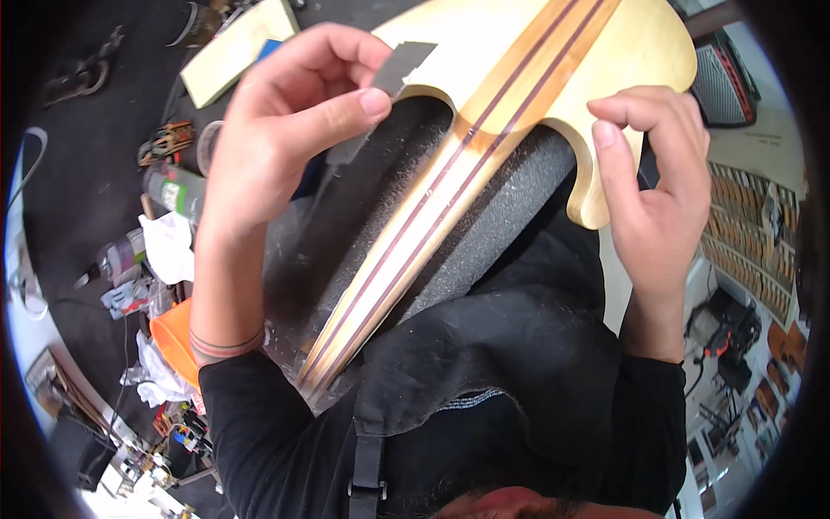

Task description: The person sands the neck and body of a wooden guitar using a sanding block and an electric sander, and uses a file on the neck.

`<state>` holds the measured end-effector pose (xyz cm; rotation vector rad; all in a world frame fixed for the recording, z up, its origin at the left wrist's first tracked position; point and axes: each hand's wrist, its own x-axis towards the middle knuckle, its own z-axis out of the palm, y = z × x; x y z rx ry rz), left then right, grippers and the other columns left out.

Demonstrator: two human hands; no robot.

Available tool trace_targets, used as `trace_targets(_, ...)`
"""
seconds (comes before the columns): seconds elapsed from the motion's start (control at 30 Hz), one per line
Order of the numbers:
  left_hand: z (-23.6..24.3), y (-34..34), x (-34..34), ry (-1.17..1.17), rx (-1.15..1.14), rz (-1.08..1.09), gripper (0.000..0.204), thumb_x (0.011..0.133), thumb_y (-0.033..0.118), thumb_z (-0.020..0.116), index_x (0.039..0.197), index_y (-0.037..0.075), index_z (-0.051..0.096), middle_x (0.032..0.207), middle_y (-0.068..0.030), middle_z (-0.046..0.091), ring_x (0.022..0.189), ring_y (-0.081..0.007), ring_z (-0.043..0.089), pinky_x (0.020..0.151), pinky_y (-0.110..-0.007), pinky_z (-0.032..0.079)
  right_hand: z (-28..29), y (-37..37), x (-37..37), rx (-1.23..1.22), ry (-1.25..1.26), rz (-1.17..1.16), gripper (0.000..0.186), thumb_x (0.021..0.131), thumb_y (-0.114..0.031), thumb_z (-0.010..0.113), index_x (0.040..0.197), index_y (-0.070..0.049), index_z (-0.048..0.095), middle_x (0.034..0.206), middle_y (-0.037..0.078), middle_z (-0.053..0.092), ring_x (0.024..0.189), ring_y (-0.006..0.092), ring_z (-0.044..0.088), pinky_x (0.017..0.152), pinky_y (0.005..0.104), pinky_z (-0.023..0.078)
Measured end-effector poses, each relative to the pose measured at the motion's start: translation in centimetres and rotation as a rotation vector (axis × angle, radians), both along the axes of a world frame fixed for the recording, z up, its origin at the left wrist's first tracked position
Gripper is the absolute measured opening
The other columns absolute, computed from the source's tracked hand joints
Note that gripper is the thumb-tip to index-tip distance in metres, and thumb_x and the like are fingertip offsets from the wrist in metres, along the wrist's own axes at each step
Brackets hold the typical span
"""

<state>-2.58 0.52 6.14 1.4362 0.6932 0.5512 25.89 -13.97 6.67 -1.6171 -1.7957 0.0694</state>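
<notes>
A pale wooden guitar body [644, 43] lies at the top of the head view. Its long neck [406, 229], with two dark stripes along it, runs down toward my lap. My left hand [281, 130] pinches a dark grey piece of sandpaper [406, 67] between thumb and fingers, at the left cutaway of the body. Beside the right horn [590, 195], my right hand [661, 164] has its fingers curled, with a small gap between thumb and forefinger and nothing visible in it. Pale dust speckles the grey padded support [497, 225] under the neck.
On the dark bench to the left are a pale wood block [233, 56], a clear bottle [173, 190], white crumpled paper [169, 246] and an orange container [177, 337]. A dark apron [501, 346] covers my front. A rack of small tools [752, 229] stands at the right.
</notes>
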Motion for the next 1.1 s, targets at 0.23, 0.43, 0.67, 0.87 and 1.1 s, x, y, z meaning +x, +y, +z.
trace_targets(0.23, 1.9, -2.4, -0.5, -0.062, -0.228, 0.060, 0.032, 0.097, 0.012, 0.077, 0.125, 0.001, 0.067, 0.110, -0.0031, 0.072, 0.097, -0.0097, 0.066, 0.085, -0.025, 0.052, 0.5, -1.3, -0.6, 0.108, 0.113, 0.023, 0.012, 0.089, -0.003, 0.076, 0.099, -0.009, 0.073, 0.097, 0.002, 0.073, 0.097, 0.0212, 0.064, 0.092, 0.0353, 0.040)
trace_targets(0.43, 3.1, -5.8, -1.1, -0.052, -0.208, 0.127, 0.028, 0.099, 0.011, 0.079, 0.124, 0.004, 0.070, 0.112, -0.0006, 0.073, 0.096, -0.0060, 0.066, 0.082, -0.022, 0.053, 0.4, -4.6, 0.4, 0.087, 0.147, 0.026, 0.011, 0.091, -0.003, 0.075, 0.100, -0.009, 0.073, 0.097, 0.003, 0.073, 0.098, 0.0216, 0.063, 0.092, 0.0357, 0.040)
trace_targets(0.67, 3.9, -8.1, -1.1, 0.052, -0.086, 0.199, 0.022, 0.098, 0.015, 0.079, 0.117, 0.005, 0.072, 0.102, 0.0024, 0.072, 0.091, -0.0045, 0.062, 0.080, -0.022, 0.046, -0.4, -7.7, 3.5, 0.053, 0.214, -0.064, 0.010, 0.092, -0.001, 0.074, 0.101, -0.006, 0.073, 0.098, 0.005, 0.072, 0.097, 0.0234, 0.063, 0.094, 0.0362, 0.041)
trace_targets(0.87, 3.0, -7.5, -1.0, 0.177, 0.074, 0.246, 0.017, 0.100, 0.013, 0.071, 0.114, 0.005, 0.070, 0.096, 0.0040, 0.067, 0.087, -0.0042, 0.057, 0.077, -0.022, 0.043, -2.8, -8.7, 6.1, 0.028, 0.308, -0.159, 0.011, 0.095, 0.004, 0.069, 0.106, -0.001, 0.072, 0.103, 0.008, 0.069, 0.098, 0.0213, 0.063, 0.093, 0.0332, 0.049)
trace_targets(1.1, 0.0, -5.5, -1.8, 0.097, 0.006, 0.241, 0.014, 0.103, 0.016, 0.067, 0.113, 0.006, 0.065, 0.090, 0.0041, 0.060, 0.080, -0.0046, 0.051, 0.071, -0.023, 0.039, -8.3, -6.5, 8.2, 0.061, 0.480, -0.314, 0.017, 0.102, 0.002, 0.063, 0.118, 0.002, 0.070, 0.109, 0.004, 0.067, 0.092, 0.0124, 0.058, 0.085, 0.0263, 0.047)
